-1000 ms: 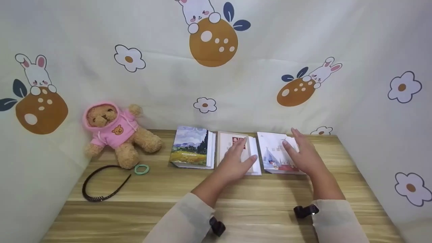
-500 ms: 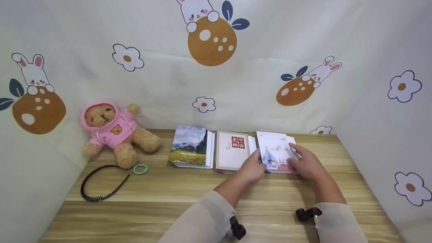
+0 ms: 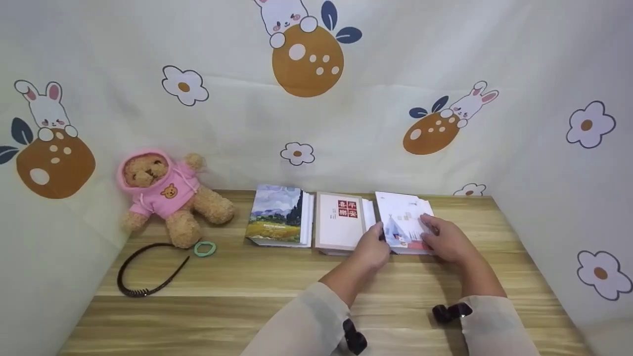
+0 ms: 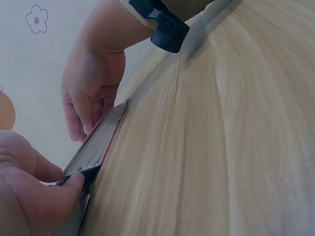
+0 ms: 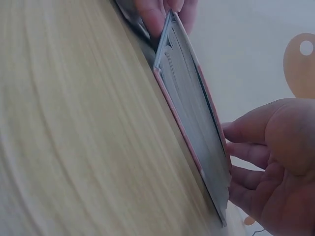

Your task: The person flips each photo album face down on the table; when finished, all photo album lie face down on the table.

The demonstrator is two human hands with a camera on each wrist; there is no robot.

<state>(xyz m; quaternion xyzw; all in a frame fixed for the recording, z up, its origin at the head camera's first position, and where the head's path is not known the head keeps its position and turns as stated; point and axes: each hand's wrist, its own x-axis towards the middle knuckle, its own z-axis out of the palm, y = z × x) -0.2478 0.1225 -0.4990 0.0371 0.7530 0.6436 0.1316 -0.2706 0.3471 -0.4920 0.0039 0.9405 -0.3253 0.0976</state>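
Head view: three books lay in one row at the back of the wooden table (image 3: 198,321), a landscape book (image 3: 277,215) on the left, a beige book (image 3: 341,235) in the middle and a white book (image 3: 401,217) at the right end. Four red squares with characters marked the beige cover. Both of the person's two hands were at the white book. The left hand (image 3: 374,248), in the gap beside the beige book, pinched the white book's spine between thumb and finger, a grip the left wrist view showed from low down. The right hand (image 3: 447,240) had bent fingers, their tips touching the opposite edge of the same book; whether they pinched the cover, one cannot tell. The right wrist view showed one block of pages between two covers.

To the left sat one plush bear (image 3: 175,202) in one pink hoodie, leaning near the backdrop (image 3: 232,123). By its foot lay one dark headband (image 3: 134,292) and, just beside that, one green hair tie (image 3: 197,249). Each of the two pale sleeves carried one black device, two in all. Three rabbit-and-orange prints and five flower prints showed on the backdrop.
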